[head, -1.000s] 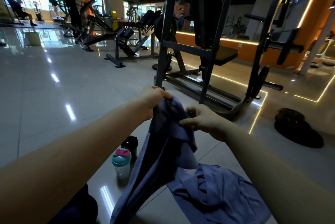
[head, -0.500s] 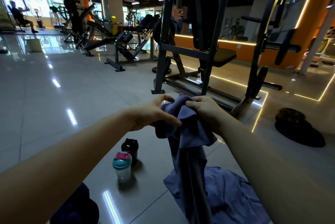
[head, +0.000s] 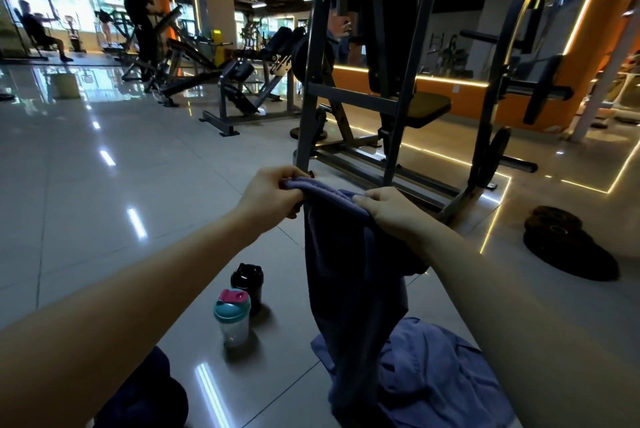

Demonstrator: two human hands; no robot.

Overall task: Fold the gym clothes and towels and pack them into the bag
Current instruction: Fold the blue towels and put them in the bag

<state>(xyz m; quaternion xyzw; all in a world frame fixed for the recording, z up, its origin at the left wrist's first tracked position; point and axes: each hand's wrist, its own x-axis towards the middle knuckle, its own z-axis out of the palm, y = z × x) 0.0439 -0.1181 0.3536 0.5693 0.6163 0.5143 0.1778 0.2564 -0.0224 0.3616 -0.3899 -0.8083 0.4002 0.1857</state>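
My left hand and right hand pinch the top edge of a hanging blue cloth garment. A teal-lidded clear shaker bottle stands on the floor just left of it.

**Glossy Tiled Floor: Bottles, Cloth, Plates**

Pale grey floor of shiny tiles, streaked with lamp reflections. Upright near the middle: clear shaker bottle with teal lid and pink cap, just beside a black shaker bottle behind it. To the right, crumpled blue cloth in a heap. Farther right, well apart, stacked dark weight plates. Beyond, a steel rack standing on the tiles, edged by a glowing strip.
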